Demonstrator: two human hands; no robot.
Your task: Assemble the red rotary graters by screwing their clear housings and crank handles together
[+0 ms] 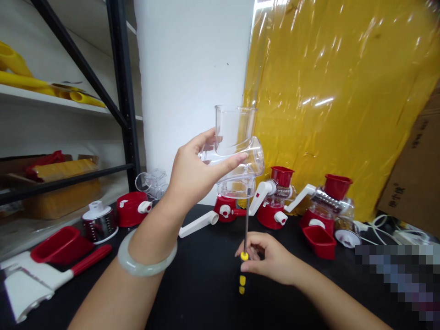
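Note:
My left hand (pixel 202 169), with a pale bangle (pixel 147 270) on its wrist, is wrapped round a clear plastic housing (pixel 237 133) and holds it up above the table. The housing's open tube points upward. Below it, my right hand (pixel 264 256) pinches the yellow and black handle of a screwdriver (pixel 246 224). The screwdriver stands upright, and its tip is at the underside of the housing. Whether the tip sits in a screw cannot be made out.
On the black table (pixel 202 293) are a white crank handle (pixel 198 223), a red base (pixel 132 208), a drum grater (pixel 99 223) and a red hopper (pixel 62 245) at left. Assembled red graters (pixel 271 213) stand behind. Shelves (pixel 51 98) are left, a cardboard box (pixel 412 169) right.

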